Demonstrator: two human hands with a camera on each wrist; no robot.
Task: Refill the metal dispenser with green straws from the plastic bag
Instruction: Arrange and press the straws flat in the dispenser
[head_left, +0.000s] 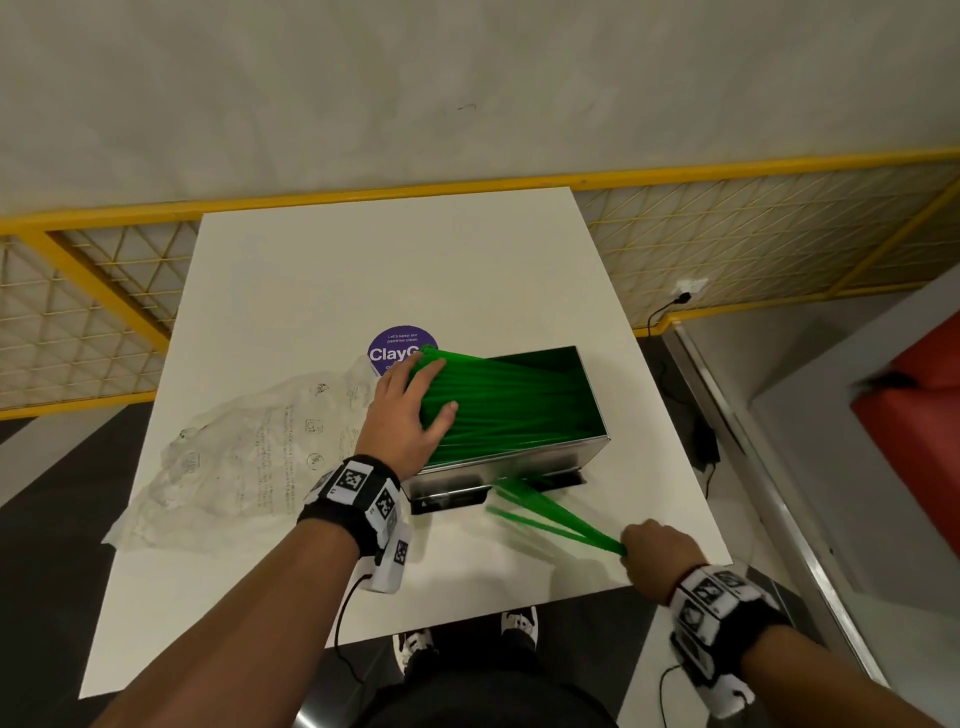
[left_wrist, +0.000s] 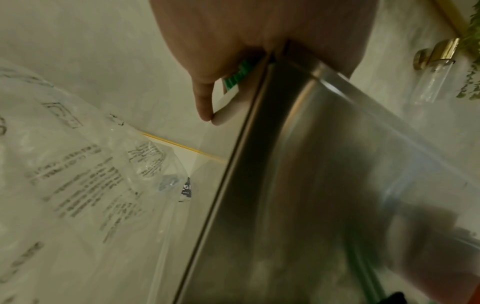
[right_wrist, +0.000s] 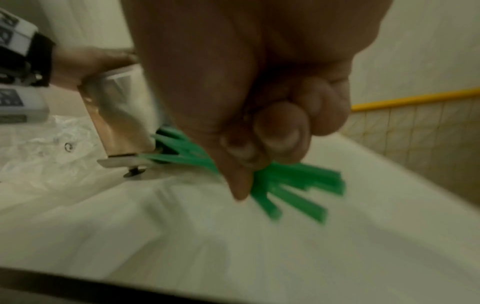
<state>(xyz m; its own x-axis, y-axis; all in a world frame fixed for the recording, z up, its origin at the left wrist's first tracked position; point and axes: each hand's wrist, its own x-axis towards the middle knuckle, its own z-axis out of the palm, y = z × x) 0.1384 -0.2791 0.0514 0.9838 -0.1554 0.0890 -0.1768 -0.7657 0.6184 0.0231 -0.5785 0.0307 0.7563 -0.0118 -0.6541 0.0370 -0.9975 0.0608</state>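
- White table (head_left: 322, 270) stands against a pale wall with a yellow-framed mesh panel (head_left: 779, 244) behind its far edge.
- On it, toward the right edge, the metal dispenser (head_left: 519, 462) sits open-topped, full of green straws (head_left: 498, 400).
- My left hand (head_left: 410, 415) lies spread, fingers straight, pressing on those straws.
- My right hand (head_left: 657, 551), near the front right corner, pinches a small bunch of straws (head_left: 550, 514).
- Crumpled plastic bag (head_left: 244, 457) lies left of the dispenser, partly covering a purple sticker (head_left: 395, 345).
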